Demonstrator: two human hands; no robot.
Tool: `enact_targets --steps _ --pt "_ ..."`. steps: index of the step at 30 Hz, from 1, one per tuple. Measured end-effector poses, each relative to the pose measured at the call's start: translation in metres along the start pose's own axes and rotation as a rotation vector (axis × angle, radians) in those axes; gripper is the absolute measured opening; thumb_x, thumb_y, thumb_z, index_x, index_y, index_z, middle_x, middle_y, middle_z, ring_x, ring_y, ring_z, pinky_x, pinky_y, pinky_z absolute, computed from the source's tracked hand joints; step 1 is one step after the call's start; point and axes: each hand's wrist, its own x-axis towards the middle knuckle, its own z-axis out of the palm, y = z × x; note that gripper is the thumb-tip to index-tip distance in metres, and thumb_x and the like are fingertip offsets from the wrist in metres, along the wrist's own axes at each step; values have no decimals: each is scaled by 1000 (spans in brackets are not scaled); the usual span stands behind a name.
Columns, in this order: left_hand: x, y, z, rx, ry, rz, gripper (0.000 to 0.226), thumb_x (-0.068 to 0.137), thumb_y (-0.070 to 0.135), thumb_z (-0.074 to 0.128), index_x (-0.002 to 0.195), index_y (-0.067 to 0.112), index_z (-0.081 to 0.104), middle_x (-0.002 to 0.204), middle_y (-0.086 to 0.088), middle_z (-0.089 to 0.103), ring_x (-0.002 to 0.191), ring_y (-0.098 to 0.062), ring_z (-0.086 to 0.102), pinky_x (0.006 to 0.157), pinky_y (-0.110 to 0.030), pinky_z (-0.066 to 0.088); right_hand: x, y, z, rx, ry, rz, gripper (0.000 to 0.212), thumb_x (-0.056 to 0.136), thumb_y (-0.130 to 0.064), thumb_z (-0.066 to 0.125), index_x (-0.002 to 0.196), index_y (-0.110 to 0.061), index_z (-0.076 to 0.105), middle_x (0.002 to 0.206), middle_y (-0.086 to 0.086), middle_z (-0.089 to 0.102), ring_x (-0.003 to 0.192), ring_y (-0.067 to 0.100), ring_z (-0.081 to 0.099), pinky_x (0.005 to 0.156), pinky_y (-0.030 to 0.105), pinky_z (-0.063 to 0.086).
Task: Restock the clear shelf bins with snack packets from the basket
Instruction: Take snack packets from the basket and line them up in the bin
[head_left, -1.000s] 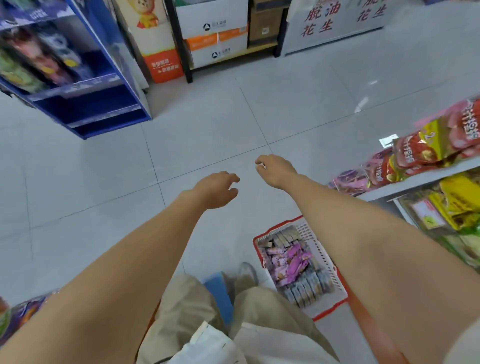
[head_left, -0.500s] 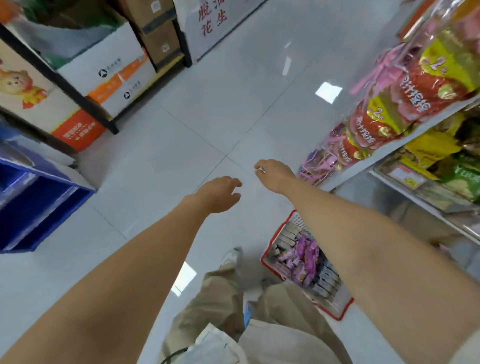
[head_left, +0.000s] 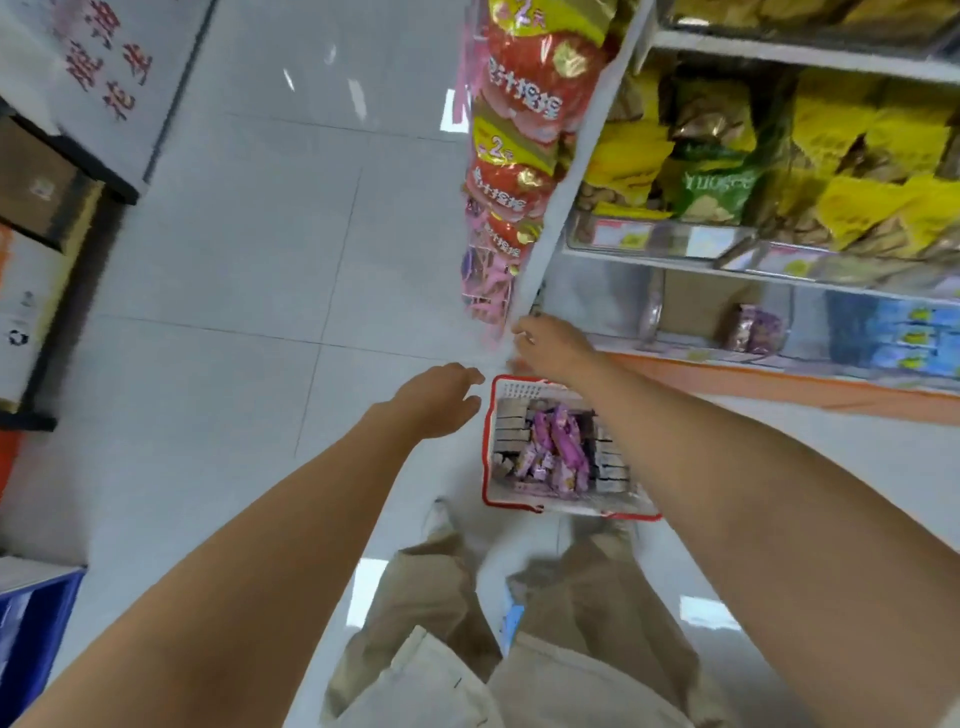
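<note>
red snack bags (head_left: 524, 78) marked "2元", basket (head_left: 514, 387)

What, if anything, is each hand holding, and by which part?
The left hand holds nothing. The right hand is curled near the shelf upright; any hold cannot be told.

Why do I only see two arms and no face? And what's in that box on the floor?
The camera sits on a person's head, looking down, so their face never shows. They are in a shop. The left hand is relaxed and holds nothing. The right hand reaches toward the shelf edge; its fingers are hidden, so I can't tell if it holds anything. The box is a red-rimmed basket with purple snack packets inside.
</note>
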Motion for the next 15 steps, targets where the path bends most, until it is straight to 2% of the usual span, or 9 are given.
enact_targets --steps 3,8,11,15 --pt "29 41 22 25 -21 35 43 102 24 45 145 15 44 147 -10 46 131 -29 47 107 -39 40 -16 59 0 15 -8 40 32 100 -24 37 117 -13 62 118 10 62 104 31 58 77 33 42" --pt "71 106 67 38 -51 40 39 100 18 46 138 11 51 136 -15 54 120 -32 54 96 -38 46 -34 149 3 6 -36 62 28 100 -20 39 105 -8 63 108 14 64 98 32 59 69 33 38" --pt "97 133 98 16 -41 20 40 99 17 47 138 10 51 138 -15 53 122 -32 53 98 -40 45 -35 200 13 15 -45 68 29 100 -24 40 114 -12 64 115 12 65 105 33 59 83 38 48" --pt "134 150 144 4 -48 5 33 97 16 48 128 9 57 129 -17 59 112 -33 59 88 -38 48 -31 254 41 64 -57 92 35 100 -27 42 131 -16 57 133 11 58 119 32 55 97 40 45"
